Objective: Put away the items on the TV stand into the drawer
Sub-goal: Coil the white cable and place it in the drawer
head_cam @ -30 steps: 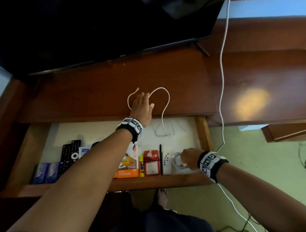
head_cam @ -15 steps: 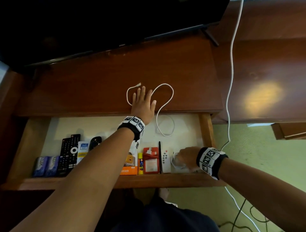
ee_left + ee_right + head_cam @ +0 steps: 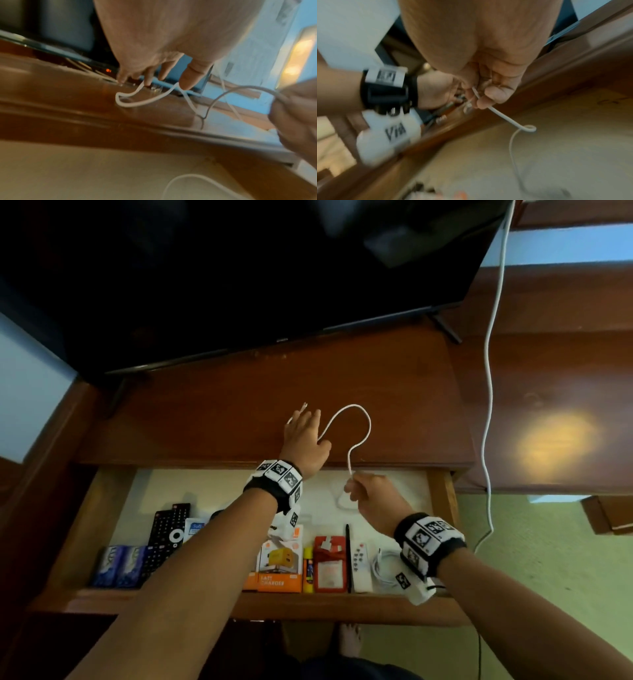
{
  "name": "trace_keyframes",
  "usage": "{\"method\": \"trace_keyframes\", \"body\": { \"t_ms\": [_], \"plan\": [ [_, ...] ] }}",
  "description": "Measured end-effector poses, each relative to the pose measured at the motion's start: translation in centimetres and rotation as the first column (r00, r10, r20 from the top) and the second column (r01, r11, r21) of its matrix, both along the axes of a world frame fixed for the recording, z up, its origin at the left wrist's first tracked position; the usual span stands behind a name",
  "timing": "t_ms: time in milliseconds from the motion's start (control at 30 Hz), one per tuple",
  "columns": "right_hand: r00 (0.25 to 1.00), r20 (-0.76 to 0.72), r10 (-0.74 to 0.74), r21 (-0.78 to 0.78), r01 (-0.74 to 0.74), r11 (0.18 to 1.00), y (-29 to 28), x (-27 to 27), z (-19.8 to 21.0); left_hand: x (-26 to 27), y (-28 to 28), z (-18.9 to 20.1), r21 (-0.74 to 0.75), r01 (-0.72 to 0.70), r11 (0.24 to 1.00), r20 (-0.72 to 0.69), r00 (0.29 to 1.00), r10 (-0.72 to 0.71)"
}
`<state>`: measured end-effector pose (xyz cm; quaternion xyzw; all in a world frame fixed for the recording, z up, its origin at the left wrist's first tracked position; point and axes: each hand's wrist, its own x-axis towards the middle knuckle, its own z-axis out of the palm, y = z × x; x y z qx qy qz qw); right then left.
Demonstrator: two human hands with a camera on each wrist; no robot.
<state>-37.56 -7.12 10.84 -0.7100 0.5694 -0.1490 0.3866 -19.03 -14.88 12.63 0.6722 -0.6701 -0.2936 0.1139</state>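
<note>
Loosely looped thin white cable [image 3: 356, 419]

My head camera looks steeply down on the TV stand [image 3: 239, 412] and the open drawer [image 3: 442, 501] below it, both forearms reaching in from six o'clock. The left wrist camera sits close under the left hand [image 3: 171, 33], facing twelve o'clock low along the stand top. The right wrist camera looks along the right hand [image 3: 471, 54] across the drawer's front lip. All three share the white cable [image 3: 359, 419] and that edge.
</note>
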Motion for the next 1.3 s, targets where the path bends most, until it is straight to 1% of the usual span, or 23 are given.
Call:
{"method": "trace_keyframes", "body": {
  "t_ms": [67,133,167,200,233,267,300,367,433,500,533,567,633,733,800,867,933,1000,1033,1100,1166,1233,1300],
  "plan": [
    [0.980,0.152,-0.127,-0.040,0.135,0.990,-0.3,0.2,2.8,0.3,2.0,2.0,-0.228,-0.095,0.969,0.022,0.994,0.103],
    [0.924,0.333,-0.187,-0.076,0.224,0.972,-0.9,0.8,6.3,0.1,4.8,3.6,-0.453,-0.234,0.861,-0.221,0.964,0.145],
    [0.891,0.403,-0.208,-0.064,0.254,0.965,-1.3,1.3,8.2,-0.1,6.1,4.1,-0.451,-0.291,0.844,-0.408,0.908,0.095],
    [0.853,0.471,-0.226,-0.038,0.276,0.961,-1.6,1.9,9.9,-0.3,7.4,4.6,-0.383,-0.282,0.880,-0.556,0.831,0.025],
    [0.811,0.535,-0.238,-0.013,0.290,0.957,-2.0,2.4,11.6,-0.4,8.3,5.0,-0.312,-0.199,0.929,-0.617,0.786,-0.039],
    [0.763,0.598,-0.247,0.017,0.296,0.955,-2.1,3.1,13.3,-0.3,8.9,5.2,-0.266,-0.090,0.960,-0.585,0.806,-0.087],
    [0.706,0.660,-0.258,0.053,0.299,0.953,-2.3,3.7,14.8,0.1,9.1,5.1,-0.221,-0.007,0.975,-0.477,0.873,-0.102],
    [0.554,0.778,-0.297,0.149,0.296,0.943,-2.6,4.8,17.6,1.7,9.0,5.0,-0.139,0.036,0.990,-0.222,0.973,-0.067],
    [0.385,0.857,-0.343,0.243,0.286,0.927,-3.0,5.5,19.9,3.6,8.4,5.2,-0.196,0.048,0.979,-0.054,0.997,-0.060],
    [0.279,0.887,-0.367,0.286,0.292,0.913,-3.8,5.8,21.2,5.6,7.8,6.0,-0.245,0.030,0.969,-0.094,0.994,-0.055],
    [0.278,0.884,-0.375,0.282,0.323,0.904,-4.2,5.8,21.7,6.6,7.8,6.7,-0.226,-0.002,0.974,-0.223,0.974,-0.050],
    [0.320,0.864,-0.389,0.260,0.377,0.889,-4.6,5.7,21.8,7.5,8.0,7.7,-0.174,-0.026,0.984,-0.368,0.929,-0.041],
    [0.474,0.761,-0.443,0.201,0.476,0.856,-5.1,5.4,21.7,9.2,8.9,9.9,-0.075,0.018,0.997,-0.559,0.827,-0.057],
    [0.700,0.526,-0.482,0.089,0.519,0.850,-4.3,5.4,21.7,10.5,10.0,13.3,-0.060,0.120,0.991,-0.621,0.773,-0.131],
    [0.794,0.402,-0.456,-0.176,0.555,0.813,-3.6,6.1,21.7,11.0,10.2,15.5,-0.077,0.149,0.986,-0.643,0.748,-0.163],
    [0.899,0.349,-0.266,-0.551,0.426,0.717,-2.4,7.5,22.2,11.0,10.1,17.9,-0.088,0.183,0.979,-0.683,0.704,-0.193],
    [0.997,0.071,0.021,-0.759,0.041,0.650,-1.9,9.3,22.1,10.8,9.9,20.3,-0.090,0.209,0.974,-0.755,0.623,-0.203],
    [0.972,-0.118,0.205,-0.754,-0.222,0.618,-2.0,10.6,21.9,10.6,9.8,22.4,-0.077,0.252,0.965,-0.837,0.510,-0.200],
    [0.961,-0.115,0.253,-0.768,-0.248,0.591,-2.2,11.1,22.1,10.6,9.7,23.0,-0.066,0.278,0.958,-0.868,0.458,-0.192],
    [0.962,0.009,0.274,-0.800,-0.158,0.579,-2.4,11.5,22.5,10.7,9.8,23.5,0.004,0.333,0.943,-0.906,0.400,-0.137],
    [0.946,0.167,0.277,-0.760,-0.055,0.648,-2.6,11.6,23.5,10.8,10.2,23.4,0.096,0.425,0.900,-0.918,0.387,-0.084],
    [0.914,0.284,0.291,-0.668,-0.029,0.744,-2.4,11.9,24.1,10.7,10.6,23.4,0.103,0.496,0.862,-0.918,0.382,-0.110],
    [0.841,0.475,0.259,-0.465,-0.010,0.885,-1.9,12.5,24.3,10.7,10.2,24.1,0.043,0.499,0.865,-0.945,0.301,-0.127]
  ]
}}
